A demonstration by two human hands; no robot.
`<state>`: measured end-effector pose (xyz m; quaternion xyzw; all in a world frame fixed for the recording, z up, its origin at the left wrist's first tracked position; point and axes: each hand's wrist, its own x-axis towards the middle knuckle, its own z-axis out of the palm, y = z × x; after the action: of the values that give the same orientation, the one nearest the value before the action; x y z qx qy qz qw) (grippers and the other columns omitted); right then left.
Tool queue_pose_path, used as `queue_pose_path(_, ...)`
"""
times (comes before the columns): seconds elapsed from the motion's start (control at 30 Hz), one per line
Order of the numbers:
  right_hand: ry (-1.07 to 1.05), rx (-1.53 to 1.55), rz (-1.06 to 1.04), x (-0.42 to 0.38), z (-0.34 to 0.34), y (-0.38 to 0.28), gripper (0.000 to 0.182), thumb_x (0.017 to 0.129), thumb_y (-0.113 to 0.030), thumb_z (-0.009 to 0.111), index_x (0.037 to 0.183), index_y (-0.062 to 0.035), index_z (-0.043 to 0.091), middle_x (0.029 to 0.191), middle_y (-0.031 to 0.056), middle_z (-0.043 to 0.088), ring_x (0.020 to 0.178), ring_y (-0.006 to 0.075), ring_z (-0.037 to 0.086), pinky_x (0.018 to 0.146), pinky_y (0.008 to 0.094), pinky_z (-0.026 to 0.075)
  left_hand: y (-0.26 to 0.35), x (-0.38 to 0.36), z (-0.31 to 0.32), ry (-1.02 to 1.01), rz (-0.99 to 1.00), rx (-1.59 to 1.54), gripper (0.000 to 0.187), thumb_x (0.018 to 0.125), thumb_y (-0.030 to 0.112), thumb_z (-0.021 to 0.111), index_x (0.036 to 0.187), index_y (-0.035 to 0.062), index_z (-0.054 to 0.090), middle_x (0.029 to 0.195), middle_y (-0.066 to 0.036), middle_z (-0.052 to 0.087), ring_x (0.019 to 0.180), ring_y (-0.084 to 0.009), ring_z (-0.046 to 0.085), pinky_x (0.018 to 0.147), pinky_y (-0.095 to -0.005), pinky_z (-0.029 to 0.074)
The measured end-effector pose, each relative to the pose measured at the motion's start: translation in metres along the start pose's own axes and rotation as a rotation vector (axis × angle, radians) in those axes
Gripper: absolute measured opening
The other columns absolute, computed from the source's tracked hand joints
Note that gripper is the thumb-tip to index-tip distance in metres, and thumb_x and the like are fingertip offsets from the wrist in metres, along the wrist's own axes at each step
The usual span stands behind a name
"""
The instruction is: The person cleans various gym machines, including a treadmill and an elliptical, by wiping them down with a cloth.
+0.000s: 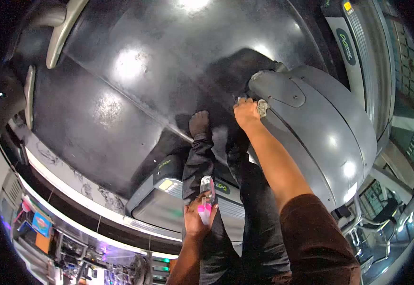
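Note:
My left hand (198,219) is wrapped around a clear spray bottle (207,186) with a pink and white part near the palm, held low in front of my legs. My right hand (246,112) reaches forward, fingers curled, with a crumpled pale cloth (262,108) showing at its side. That hand is right by the narrow end of a large grey rounded machine cover (330,128). My bare foot (199,123) stands beneath, on the dark floor.
Treadmill ends with green logos lie below (169,168) and at the upper right (347,46). Pale curved machine legs (59,40) stand at the upper left. Gym equipment fills the lower left, and metal frames (377,223) stand at the lower right.

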<state>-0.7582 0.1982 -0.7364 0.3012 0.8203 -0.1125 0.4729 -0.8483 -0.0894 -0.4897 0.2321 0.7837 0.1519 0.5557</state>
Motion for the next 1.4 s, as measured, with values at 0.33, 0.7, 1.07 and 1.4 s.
queue_pose_path(0.33,-0.003,0.035,-0.213,-0.119,-0.076,0.037,0.027,0.091,-0.015,0.055,0.110,-0.0119,0.074,0.118,0.0106,0.067,0.107,0.0299,0.068,0.089,0.0430,0.052,-0.009,0.006,0.036,0.132,0.091,0.236,0.041,0.087,0.035,0.072,0.119,0.0104,0.065,0.117,-0.007,0.070,0.102,-0.0272,0.068,0.085,-0.0440,0.049)
queue_pose_path(0.7,0.363,0.141,-0.180,-0.367,-0.048,0.108,0.035,0.073,-0.018,0.069,0.108,-0.0222,0.068,0.099,0.0047,0.059,0.086,0.0269,0.059,0.071,0.0431,0.046,0.003,0.010,0.053,0.183,0.102,0.404,0.048,0.089,0.044,0.066,0.120,0.0080,0.065,0.110,-0.012,0.071,0.102,-0.0294,0.068,0.095,-0.0482,0.043)
queue_pose_path(1.07,0.226,0.165,-0.186,-0.229,-0.082,0.057,0.021,0.080,-0.015,0.064,0.101,-0.0156,0.066,0.106,0.0077,0.060,0.095,0.0275,0.063,0.078,0.0444,0.052,-0.002,0.015,0.047,0.159,0.037,0.355,0.045,0.089,0.045,0.066,0.115,0.0079,0.068,0.112,-0.011,0.072,0.102,-0.0287,0.068,0.094,-0.0477,0.045)
queue_pose_path(1.4,0.213,0.079,-0.102,-0.134,-0.065,0.028,0.021,0.092,-0.018,0.055,0.105,-0.0143,0.070,0.105,0.0089,0.066,0.097,0.0275,0.065,0.080,0.0448,0.051,0.007,0.015,0.038,0.163,0.044,0.372,0.043,0.089,0.042,0.065,0.115,0.0078,0.068,0.114,-0.012,0.072,0.102,-0.0295,0.068,0.095,-0.0468,0.045)
